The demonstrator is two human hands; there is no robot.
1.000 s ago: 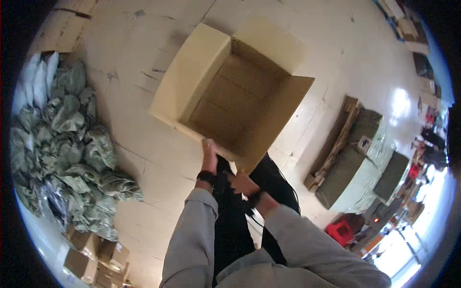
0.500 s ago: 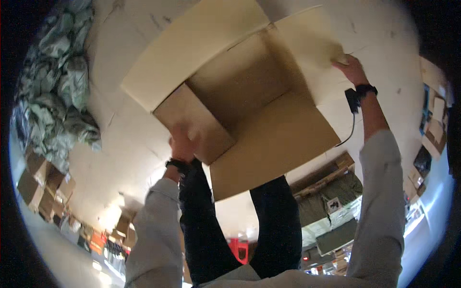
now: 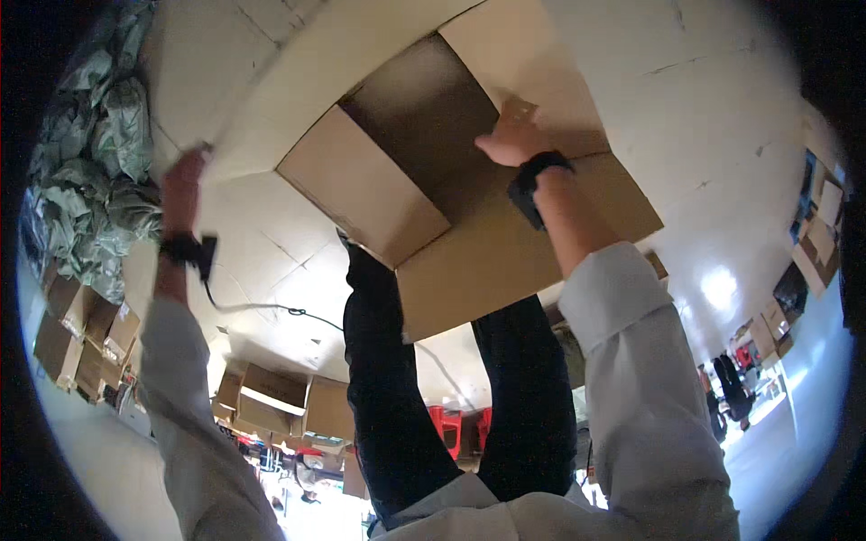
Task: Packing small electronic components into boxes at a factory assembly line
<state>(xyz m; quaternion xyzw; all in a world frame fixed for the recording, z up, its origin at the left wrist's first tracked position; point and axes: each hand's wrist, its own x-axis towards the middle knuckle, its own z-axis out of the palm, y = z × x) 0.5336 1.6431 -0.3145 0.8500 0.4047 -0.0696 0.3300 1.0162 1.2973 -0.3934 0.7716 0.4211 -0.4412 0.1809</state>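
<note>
A large open cardboard box point(image 3: 419, 108) lies before me, its mouth facing up. Its left short flap point(image 3: 361, 185) is folded in over the opening. On the right, another short flap point(image 3: 519, 45) also leans inward, with my right hand point(image 3: 516, 140) pressed against it, thumb spread out toward the opening. The near long flap point(image 3: 532, 257) spreads toward my legs. At the outer corner of the far long flap point(image 3: 298, 99) is my left hand point(image 3: 183, 189), fingers bent round its edge and a little blurred. Each wrist wears a black band with a small device.
Grey-green plastic sacks point(image 3: 90, 171) are heaped at the far left. Cardboard boxes point(image 3: 86, 329) stand at the left, with more boxes point(image 3: 271, 397) near my legs. A black cable point(image 3: 271, 308) runs from the left wrist. A red stool point(image 3: 445, 428) shows between my legs.
My left hand has moved from the left short flap out to the far flap's corner. The right short flap has swung inward with my right hand, which moved left from its outer edge.
</note>
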